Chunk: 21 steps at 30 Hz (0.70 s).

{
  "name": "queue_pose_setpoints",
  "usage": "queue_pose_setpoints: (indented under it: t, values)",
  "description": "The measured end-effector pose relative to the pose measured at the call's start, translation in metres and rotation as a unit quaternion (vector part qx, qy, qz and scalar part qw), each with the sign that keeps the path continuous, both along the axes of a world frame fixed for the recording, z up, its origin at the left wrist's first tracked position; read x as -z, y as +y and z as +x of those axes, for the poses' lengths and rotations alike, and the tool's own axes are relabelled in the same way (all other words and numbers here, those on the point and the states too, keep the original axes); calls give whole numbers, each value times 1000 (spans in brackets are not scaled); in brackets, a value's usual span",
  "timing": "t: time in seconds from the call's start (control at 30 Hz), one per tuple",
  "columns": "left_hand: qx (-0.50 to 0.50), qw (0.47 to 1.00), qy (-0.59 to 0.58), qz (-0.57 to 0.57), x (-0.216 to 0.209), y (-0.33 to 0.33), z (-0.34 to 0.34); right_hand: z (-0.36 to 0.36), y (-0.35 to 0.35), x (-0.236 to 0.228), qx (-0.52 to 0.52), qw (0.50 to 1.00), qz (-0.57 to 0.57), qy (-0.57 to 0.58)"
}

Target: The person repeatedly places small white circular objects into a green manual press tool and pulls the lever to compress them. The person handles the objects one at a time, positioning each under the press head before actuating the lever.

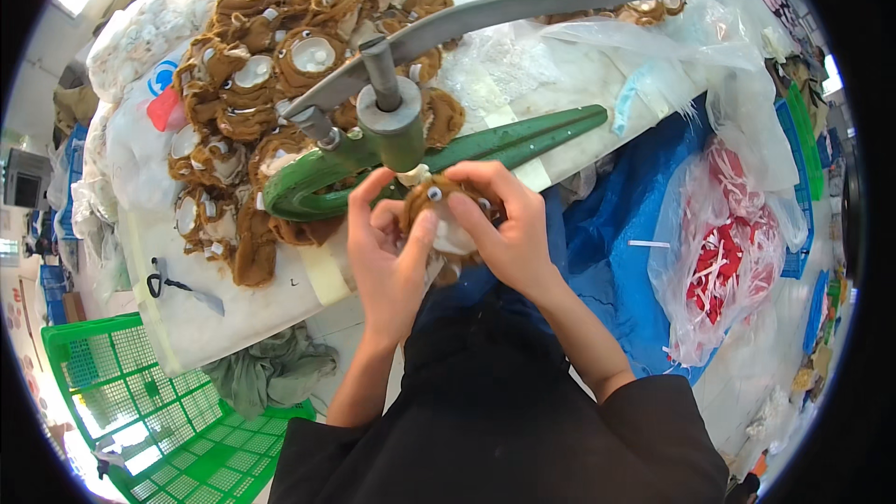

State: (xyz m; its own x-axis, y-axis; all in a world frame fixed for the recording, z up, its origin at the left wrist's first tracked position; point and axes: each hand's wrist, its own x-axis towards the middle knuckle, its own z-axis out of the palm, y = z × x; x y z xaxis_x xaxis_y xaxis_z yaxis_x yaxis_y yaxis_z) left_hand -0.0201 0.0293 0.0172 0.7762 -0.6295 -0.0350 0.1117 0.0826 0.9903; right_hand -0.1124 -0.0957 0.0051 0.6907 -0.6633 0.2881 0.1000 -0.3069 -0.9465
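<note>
My left hand (385, 257) and my right hand (499, 224) both grip one brown furry plush piece (439, 215) with white lining and a small plastic eye on top. They hold it right under the head of a green hand press (392, 145). The press has a long grey lever (523, 9) that reaches up to the right. A heap of similar brown plush pieces (271, 84) with white patches lies behind the press on the white table cover (224, 308).
A green plastic crate (140, 401) stands at lower left, with a grey-green cloth (271, 369) beside it. Small black snips (159, 280) lie on the table. A clear bag of red and white strips (728, 261) rests on blue sheeting (616, 261) at right.
</note>
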Motion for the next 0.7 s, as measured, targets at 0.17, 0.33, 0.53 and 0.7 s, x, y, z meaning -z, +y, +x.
queue_pose_setpoints:
  t: [0.17, 0.33, 0.53, 0.7]
  values:
    - [-106, 986, -125, 29, 12, -23, 15, 31, -12, -1, 36, 999, -28, 20]
    - [-106, 983, -142, 42, 16, -22, 21, 35, -14, 8, 12, 999, -42, 33]
    - [-125, 982, -136, 49, 20, -28, 19, 38, -15, 10, 91, 940, -328, -24]
    - [-144, 980, -139, 2, 21, -33, 20, 39, -23, 14, 52, 942, -331, 17]
